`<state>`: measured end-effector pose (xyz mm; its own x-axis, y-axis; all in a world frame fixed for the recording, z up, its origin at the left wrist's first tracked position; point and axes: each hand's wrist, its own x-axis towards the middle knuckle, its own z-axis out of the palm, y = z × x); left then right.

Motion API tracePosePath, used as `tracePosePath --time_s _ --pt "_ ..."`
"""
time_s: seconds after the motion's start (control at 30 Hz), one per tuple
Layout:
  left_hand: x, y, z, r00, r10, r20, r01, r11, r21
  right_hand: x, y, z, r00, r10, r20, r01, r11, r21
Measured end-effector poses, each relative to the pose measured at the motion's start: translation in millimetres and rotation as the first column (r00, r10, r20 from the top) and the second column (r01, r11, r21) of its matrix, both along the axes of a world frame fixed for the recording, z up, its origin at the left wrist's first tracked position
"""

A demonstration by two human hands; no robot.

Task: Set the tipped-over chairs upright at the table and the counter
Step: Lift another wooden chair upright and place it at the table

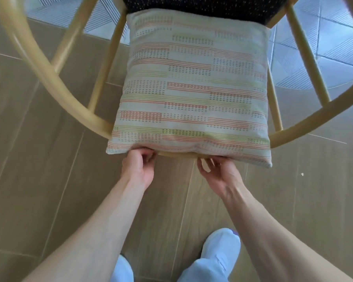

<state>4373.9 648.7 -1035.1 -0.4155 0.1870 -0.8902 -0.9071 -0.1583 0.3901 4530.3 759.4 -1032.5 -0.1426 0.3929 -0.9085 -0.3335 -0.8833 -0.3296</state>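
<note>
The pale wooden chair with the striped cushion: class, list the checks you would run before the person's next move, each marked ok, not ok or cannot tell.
1. Left hand holds the curved back rail of the pale wooden chair: ok, fingers curl at it.
2. Right hand grips the same rail: cannot tell, fingers hidden under the striped cushion.
3. Cushion stays put: not ok, it leans loose against the chair back.
4. All chair legs on the tan tiled floor: cannot tell, legs out of view.
5. Pale blue shoe clear of the chair: ok.
</note>
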Motion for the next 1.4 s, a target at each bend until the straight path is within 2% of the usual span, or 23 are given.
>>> tracePosePath --time_s 0.3,0.47,0.67,0.8,0.9,1.13,1.4 --pt "9.7 -34.9 227.3 0.985 -0.165 0.042 0.17 0.957 -0.234 14.6 -25.5 224.5 0.936 0.086 0.342 -0.054 0.993 -0.101" --pt "-30.8 -13.3 362.6 0.974 -0.223 -0.048 0.204 0.946 -0.251 -27.3 3.5 367.1 0.862 0.187 0.471 -0.215 0.977 0.005" --pt "-109.4 51.0 483.1 0.95 -0.231 -0.211 0.19 0.962 -0.197 -98.3 64.1 493.1 0.856 0.203 0.475 -0.301 0.943 0.141" --pt "-153.2 97.1 508.5 0.914 -0.269 -0.304 0.227 0.959 -0.168 -137.2 107.2 529.1 0.836 0.266 0.479 -0.398 0.896 0.197" --pt "-173.1 126.5 520.8 0.881 -0.31 -0.357 0.25 0.946 -0.205 -155.0 138.0 546.4 0.835 0.285 0.47 -0.418 0.884 0.208" --pt "-210.4 181.6 548.0 0.857 -0.376 -0.354 0.333 0.926 -0.177 -191.0 190.8 571.3 0.823 0.321 0.47 -0.453 0.868 0.202" --pt "-258.4 254.1 577.1 0.844 -0.411 -0.343 0.38 0.912 -0.157 -237.3 263.1 585.7 0.866 0.283 0.413 -0.41 0.874 0.26"
